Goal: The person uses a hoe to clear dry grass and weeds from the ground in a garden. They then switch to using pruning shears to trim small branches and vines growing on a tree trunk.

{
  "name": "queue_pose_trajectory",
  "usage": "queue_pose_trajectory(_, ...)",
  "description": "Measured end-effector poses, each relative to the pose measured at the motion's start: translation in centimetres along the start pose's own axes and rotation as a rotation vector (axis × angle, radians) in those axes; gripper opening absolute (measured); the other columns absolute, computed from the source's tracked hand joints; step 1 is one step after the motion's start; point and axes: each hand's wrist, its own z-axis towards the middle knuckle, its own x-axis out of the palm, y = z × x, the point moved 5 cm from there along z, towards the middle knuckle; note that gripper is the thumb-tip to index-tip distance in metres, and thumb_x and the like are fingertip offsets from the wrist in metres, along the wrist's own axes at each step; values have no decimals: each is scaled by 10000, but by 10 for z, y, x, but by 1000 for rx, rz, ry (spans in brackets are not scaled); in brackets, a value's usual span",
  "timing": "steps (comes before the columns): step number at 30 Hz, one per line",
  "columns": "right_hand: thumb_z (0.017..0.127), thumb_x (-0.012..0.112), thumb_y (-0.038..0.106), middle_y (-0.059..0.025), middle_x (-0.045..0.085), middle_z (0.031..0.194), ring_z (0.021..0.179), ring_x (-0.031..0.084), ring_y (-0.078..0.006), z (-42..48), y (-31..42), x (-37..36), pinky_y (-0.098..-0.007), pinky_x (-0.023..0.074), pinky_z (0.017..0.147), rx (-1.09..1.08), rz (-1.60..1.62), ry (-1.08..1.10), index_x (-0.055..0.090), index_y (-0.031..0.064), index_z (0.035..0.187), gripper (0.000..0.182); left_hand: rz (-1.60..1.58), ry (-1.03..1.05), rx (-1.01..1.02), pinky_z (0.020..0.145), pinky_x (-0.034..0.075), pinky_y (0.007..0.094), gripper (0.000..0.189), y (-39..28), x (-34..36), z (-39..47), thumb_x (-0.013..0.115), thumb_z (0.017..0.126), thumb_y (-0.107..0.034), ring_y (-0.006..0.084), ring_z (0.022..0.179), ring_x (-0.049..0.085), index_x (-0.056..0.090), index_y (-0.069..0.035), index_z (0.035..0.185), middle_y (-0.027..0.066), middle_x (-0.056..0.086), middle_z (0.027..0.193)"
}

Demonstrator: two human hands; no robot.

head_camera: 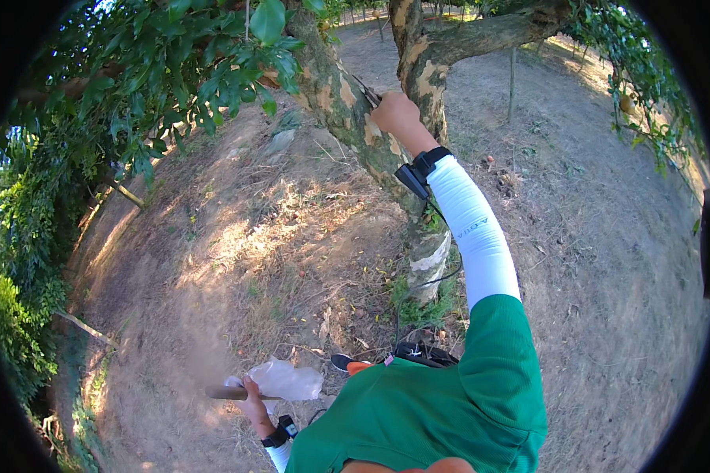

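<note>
At the lower left my left hand (252, 405) is closed around a brown wooden handle (225, 392). A whitish, translucent plastic bag (287, 379) hangs at the same hand and covers the handle's far part. My right arm reaches up to the forked tree trunk (355, 127), whose bark is patchy and peeling. There my right hand (395, 113) is curled into a fist against the left stem. From its fingers sticks a thin dark object (368, 91), lying along the bark; whether it is a blade or a strip of bark, I cannot tell.
Leafy branches (213, 65) hang at the upper left. A thick limb (497, 36) runs off to the upper right, near a yellowish fruit (627, 104). A black cable (444, 277) hangs from my right wrist past the trunk base. Wooden props (89, 330) lean at the left.
</note>
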Motion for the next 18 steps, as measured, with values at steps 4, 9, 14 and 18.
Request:
queue_pose_trajectory(4, 723, 624, 273, -173, 647, 995, 927, 624, -343, -5, -4, -1, -414, 499, 797, -72, 70, -142, 643, 58, 996, 348, -29, 22, -6, 497, 327, 208, 200, 6, -8, 4, 605, 856, -114, 60, 576, 400, 407, -96, 849, -28, 417, 686)
queue_pose_trajectory(9, 724, 612, 257, -173, 653, 966, 927, 622, -348, -17, -5, -12, -417, 500, 790, -4, -16, -17, 645, 59, 984, 329, 6, 88, 38, 513, 312, 220, 212, -8, 3, 1, 576, 884, -164, 65, 569, 380, 414, -107, 759, -36, 394, 646)
queue_pose_trajectory(14, 721, 594, 199, -164, 628, 949, 879, 615, -341, -12, 11, -22, -448, 499, 750, -123, 80, -248, 606, 84, 1066, 364, 4, 109, 42, 493, 324, 214, 178, 13, -14, 12, 572, 884, -123, 60, 547, 401, 412, -92, 814, -23, 431, 649)
queue_pose_trajectory(18, 714, 602, 209, -165, 601, 1003, 902, 609, -337, -14, 40, -45, -440, 496, 753, -134, 3, -324, 597, 89, 1084, 389, 19, 75, 12, 494, 330, 214, 165, -12, 2, -1, 573, 886, -125, 61, 546, 407, 425, -86, 827, -21, 441, 647)
